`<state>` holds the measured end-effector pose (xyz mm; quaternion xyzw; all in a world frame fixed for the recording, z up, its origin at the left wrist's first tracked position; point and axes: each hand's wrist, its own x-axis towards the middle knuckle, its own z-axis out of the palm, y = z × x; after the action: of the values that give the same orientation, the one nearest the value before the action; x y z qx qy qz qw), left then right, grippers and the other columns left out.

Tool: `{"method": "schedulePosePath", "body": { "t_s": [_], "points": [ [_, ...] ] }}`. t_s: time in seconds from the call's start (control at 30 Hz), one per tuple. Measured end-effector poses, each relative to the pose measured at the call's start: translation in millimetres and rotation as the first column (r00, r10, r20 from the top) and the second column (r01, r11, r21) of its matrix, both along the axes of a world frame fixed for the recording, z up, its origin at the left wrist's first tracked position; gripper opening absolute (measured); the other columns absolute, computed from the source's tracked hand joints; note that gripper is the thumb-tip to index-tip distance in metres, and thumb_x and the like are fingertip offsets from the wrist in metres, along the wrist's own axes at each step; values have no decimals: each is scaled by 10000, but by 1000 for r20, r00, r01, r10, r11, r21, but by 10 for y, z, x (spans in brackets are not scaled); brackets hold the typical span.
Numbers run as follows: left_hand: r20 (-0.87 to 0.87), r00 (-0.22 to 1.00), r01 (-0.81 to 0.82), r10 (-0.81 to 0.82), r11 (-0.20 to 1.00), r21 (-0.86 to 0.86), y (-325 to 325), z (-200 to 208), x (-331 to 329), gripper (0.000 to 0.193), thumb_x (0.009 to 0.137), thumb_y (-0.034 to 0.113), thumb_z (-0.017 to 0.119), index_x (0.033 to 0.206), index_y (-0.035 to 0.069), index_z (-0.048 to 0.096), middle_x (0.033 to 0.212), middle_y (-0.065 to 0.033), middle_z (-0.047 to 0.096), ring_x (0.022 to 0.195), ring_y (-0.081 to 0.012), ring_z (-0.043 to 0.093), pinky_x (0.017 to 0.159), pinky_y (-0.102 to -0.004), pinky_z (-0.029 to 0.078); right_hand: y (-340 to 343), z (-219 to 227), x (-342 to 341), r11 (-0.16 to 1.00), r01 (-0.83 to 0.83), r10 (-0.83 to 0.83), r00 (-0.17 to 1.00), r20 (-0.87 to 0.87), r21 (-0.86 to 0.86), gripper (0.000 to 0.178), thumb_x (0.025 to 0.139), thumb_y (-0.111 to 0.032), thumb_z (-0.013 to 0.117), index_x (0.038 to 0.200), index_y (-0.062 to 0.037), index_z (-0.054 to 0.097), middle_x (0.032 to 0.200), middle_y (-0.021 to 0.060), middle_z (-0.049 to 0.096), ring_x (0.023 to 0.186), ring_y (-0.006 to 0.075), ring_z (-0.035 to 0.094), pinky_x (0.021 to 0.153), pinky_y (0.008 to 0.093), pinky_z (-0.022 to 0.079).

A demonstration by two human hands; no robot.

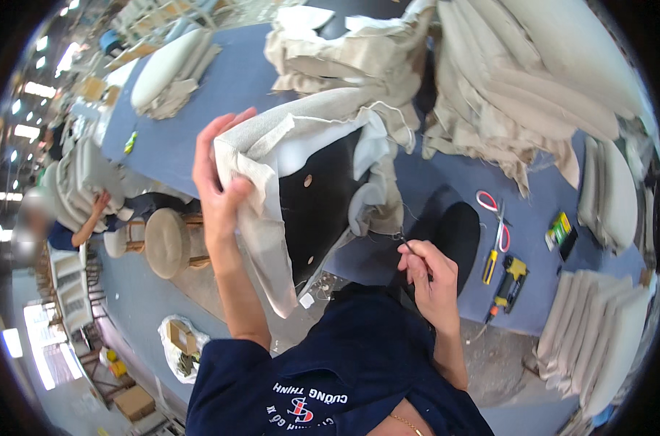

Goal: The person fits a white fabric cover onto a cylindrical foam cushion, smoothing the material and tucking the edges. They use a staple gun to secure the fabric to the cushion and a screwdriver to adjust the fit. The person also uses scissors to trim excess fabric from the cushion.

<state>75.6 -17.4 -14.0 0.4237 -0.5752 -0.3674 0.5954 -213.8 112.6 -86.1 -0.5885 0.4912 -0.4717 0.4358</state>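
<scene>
My left hand (222,182) grips the left edge of a chair seat cushion (253,211), fingers behind it and thumb on the beige fabric. The cushion is tilted up with its underside facing me. That side shows a black base panel (319,196) with small holes, white padding (370,149) and loose fabric edges folded around it. My right hand (430,272) is closed in a pinch on a thin dark tool (406,244). Its tip is at the loose lower right corner of the fabric, where stray threads hang. The tool's kind is too small to make out.
On the blue-grey table (431,182) lie red-handled scissors (500,227), a yellow cutter knife (490,267), a staple gun (510,283) with a hose, and a green-yellow packet (558,231). Cushion stacks (591,327) stand at the right and far side. Another person's arm (90,221) touches cushions at left.
</scene>
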Motion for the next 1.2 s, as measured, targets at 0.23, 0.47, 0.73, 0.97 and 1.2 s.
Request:
{"method": "schedulePosePath", "body": {
  "t_s": [0.23,0.47,0.73,0.97,1.2],
  "points": [
    [421,819,-437,390,899,19,871,-536,263,812,751,211,859,1408,2,431,1231,-125,584,1115,-214,554,984,-362,443,-352,-244,356,996,-40,20,972,235,78,171,955,-96,658,1086,7,620,776,-38,537,693,36,411,622,217,366],
    [452,727,-564,517,825,-36,1111,-753,242,773,775,135,854,1407,-10,434,1136,-154,643,1007,-225,613,923,-360,491,-639,-984,134,969,64,-104,982,159,239,117,961,-85,663,1019,17,661,707,-82,476,646,16,407,587,205,334],
    [437,751,-540,494,841,-23,1210,-602,89,869,740,250,870,1455,32,427,1235,-234,664,1142,-356,674,972,-408,517,-1104,-1687,404,991,137,-135,969,-208,-7,161,848,-76,744,962,10,669,646,15,508,607,98,442,564,301,398],
    [444,782,-511,439,858,53,1245,-475,-22,913,740,202,855,1502,53,373,1267,-219,661,1165,-378,665,984,-408,518,-410,-2742,586,946,48,-78,993,83,320,96,868,-14,715,956,-6,680,746,-6,565,720,101,536,710,276,464],
    [500,815,-355,293,934,32,1112,-514,-181,901,766,190,823,1521,43,354,1375,-226,587,1243,-398,608,1033,-418,481,-110,-2930,1074,897,-138,-44,917,397,419,92,909,-9,680,991,-17,638,898,11,636,818,111,588,729,265,477]
  ]
}}
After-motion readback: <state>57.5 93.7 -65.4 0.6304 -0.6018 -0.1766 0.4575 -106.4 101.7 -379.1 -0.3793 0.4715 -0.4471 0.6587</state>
